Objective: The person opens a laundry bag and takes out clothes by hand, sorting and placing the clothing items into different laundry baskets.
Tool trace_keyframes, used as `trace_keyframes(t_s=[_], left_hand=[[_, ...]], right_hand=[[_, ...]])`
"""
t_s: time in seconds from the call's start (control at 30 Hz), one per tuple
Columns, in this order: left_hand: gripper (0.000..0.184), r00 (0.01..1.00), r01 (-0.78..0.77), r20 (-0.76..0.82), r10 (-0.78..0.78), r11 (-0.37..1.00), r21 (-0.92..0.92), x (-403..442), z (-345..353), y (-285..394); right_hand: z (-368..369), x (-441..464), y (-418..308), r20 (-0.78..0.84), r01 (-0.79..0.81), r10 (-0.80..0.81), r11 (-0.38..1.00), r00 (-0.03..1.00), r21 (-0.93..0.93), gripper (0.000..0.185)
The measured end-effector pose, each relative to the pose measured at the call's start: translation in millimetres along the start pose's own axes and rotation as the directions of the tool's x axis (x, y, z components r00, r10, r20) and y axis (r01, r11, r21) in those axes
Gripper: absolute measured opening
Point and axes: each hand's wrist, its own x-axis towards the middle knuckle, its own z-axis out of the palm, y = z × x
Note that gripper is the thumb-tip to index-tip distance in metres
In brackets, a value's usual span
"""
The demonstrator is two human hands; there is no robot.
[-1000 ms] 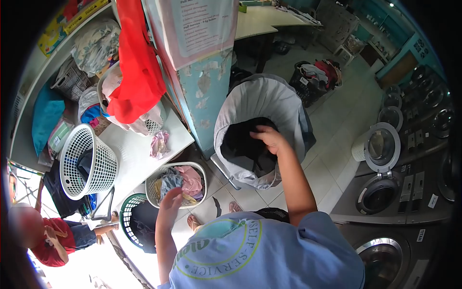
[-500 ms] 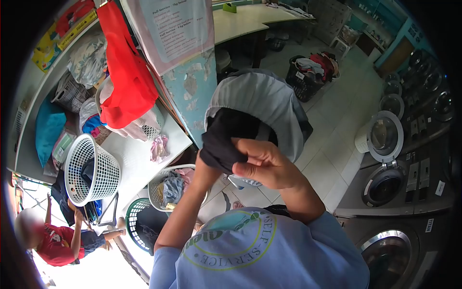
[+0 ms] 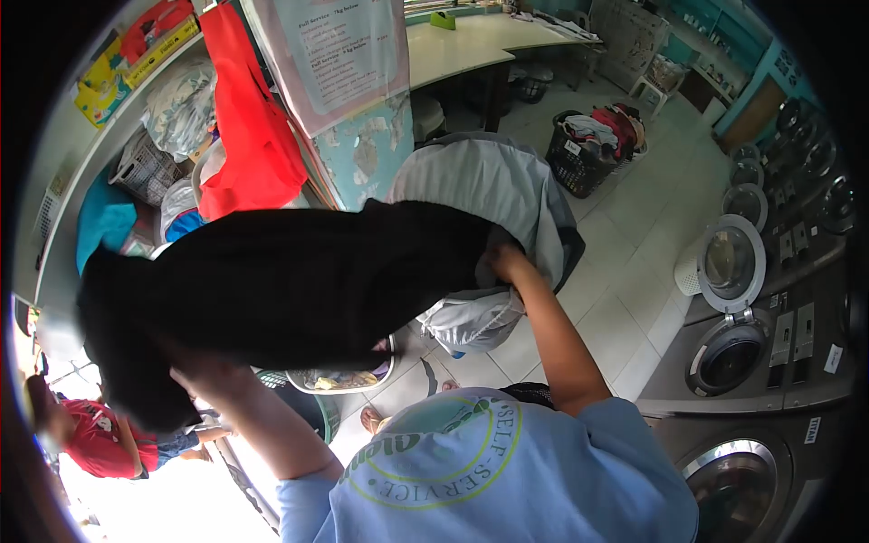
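A large black garment [image 3: 299, 281] stretches across the middle of the head view, its left end hanging down and smeared by motion. At that left end my left hand [image 3: 213, 380] is closed on the cloth, its fingers partly hidden. My right hand [image 3: 509, 261] grips the other end of the garment at the mouth of a grey cloth laundry bag [image 3: 480, 172]. What lies inside the bag is mostly hidden behind the black cloth.
A basket of clothes [image 3: 358, 380] and a green basket [image 3: 317, 407] are partly covered by the garment. Shelves with bags [image 3: 181, 109] stand left; washing machines [image 3: 724, 353] with open doors line the right. A filled black basket [image 3: 579, 163] is on the floor. Someone in red [image 3: 100, 439] is lower left.
The bunched black cloth is now spread out wide. My left hand has moved far left with one end, while my right hand has shifted slightly right and up.
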Motion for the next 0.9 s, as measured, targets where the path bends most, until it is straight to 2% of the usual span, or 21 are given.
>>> trace_keyframes(t_s=[0.03, 0.07, 0.13, 0.17, 0.33, 0.4, 0.43, 0.5, 0.53, 0.63, 0.67, 0.7, 0.73, 0.77, 0.83, 0.87, 0.9], left_hand=[[0.046, 1.000, -0.026, -0.015, 0.025, 0.998, -0.052, 7.3, -12.1, 9.1], [0.047, 0.998, -0.055, -0.034, 0.052, 0.995, -0.086, 14.3, -23.6, 17.3], [0.047, 0.994, -0.099, -0.061, 0.092, 0.988, -0.122, 27.9, -44.4, 32.6], [0.048, 0.991, -0.121, -0.076, 0.112, 0.984, -0.130, 34.9, -55.2, 40.0], [0.051, 0.968, -0.220, -0.154, 0.197, 0.965, -0.144, 66.1, -107.3, 81.0], [0.052, 0.959, -0.248, -0.176, 0.221, 0.957, -0.150, 75.9, -125.8, 96.0], [0.053, 0.956, -0.257, -0.187, 0.227, 0.954, -0.153, 79.5, -134.8, 102.3], [0.054, 0.952, -0.260, -0.206, 0.226, 0.953, -0.157, 86.6, -150.8, 108.1], [0.055, 0.952, -0.253, -0.218, 0.216, 0.955, -0.158, 88.1, -156.6, 108.5], [0.057, 0.952, -0.182, -0.262, 0.159, 0.981, -0.065, 74.5, -163.8, 99.2], [0.057, 0.951, -0.141, -0.279, 0.132, 0.990, -0.014, 64.6, -160.8, 94.8], [0.059, 0.944, -0.054, -0.321, 0.082, 0.994, 0.096, 57.2, -163.1, 88.8], [0.059, 0.943, -0.051, -0.321, 0.081, 0.994, 0.099, 57.9, -172.3, 83.4], [0.057, 0.936, -0.012, -0.350, 0.040, 0.997, 0.083, 58.7, -184.5, 76.6], [0.056, 0.924, 0.024, -0.382, 0.005, 0.997, 0.071, 65.4, -218.2, 60.9], [0.055, 0.928, 0.083, -0.371, -0.039, 0.991, 0.103, 75.2, -245.7, 51.3], [0.056, 0.929, 0.142, -0.362, -0.084, 0.980, 0.137, 86.9, -283.8, 37.1]], right_hand=[[8.7, 5.2, 4.6, 0.011, -0.026, 0.029, 0.979, 1.000, -0.203, 0.045], [19.7, 14.1, 14.0, 0.017, -0.026, 0.030, 0.979, 0.999, -0.202, 0.045], [41.9, 29.3, 33.6, -0.038, 0.135, -0.164, 0.907, 0.986, -0.400, 0.056], [51.1, 34.3, 43.9, -0.028, 0.141, -0.166, 0.906, 0.986, -0.400, 0.056], [88.9, 46.8, 79.9, -0.186, 0.135, -0.264, 0.848, 0.947, -0.513, 0.062], [65.0, 20.1, 48.7, -0.140, -0.019, -0.047, 0.899, 0.989, -0.437, 0.058], [67.4, 23.6, 50.8, -0.125, 0.000, -0.061, 0.898, 0.990, -0.440, 0.058], [68.9, 37.3, 61.5, -0.113, -0.023, -0.061, 0.781, 0.992, -0.624, 0.054], [68.7, 39.5, 60.7, -0.113, -0.021, -0.064, 0.779, 0.992, -0.626, 0.054], [60.4, 51.0, 53.4, 0.040, -0.122, 0.167, 0.845, 0.985, -0.520, 0.057], [53.3, 37.3, 35.6, 0.037, -0.124, 0.168, 0.845, 0.985, -0.520, 0.057], [40.8, 8.1, 1.6, -0.023, -0.055, 0.050, 0.961, 0.998, -0.273, 0.052], [35.7, -9.8, -19.1, -0.108, 0.047, -0.048, 0.999, 0.993, -0.013, 0.048], [42.5, -6.0, -27.4, 0.026, -0.093, 0.089, 0.961, 0.996, 0.259, 0.053], [64.4, -17.9, -51.6, 0.152, 0.108, -0.163, 0.942, 0.975, 0.318, 0.057], [89.6, -16.1, -54.4, 0.179, 0.327, -0.343, 0.938, 0.922, 0.115, 0.062], [105.6, -40.6, -84.2, 0.120, 0.287, -0.270, 0.944, 0.955, -0.163, 0.069]])
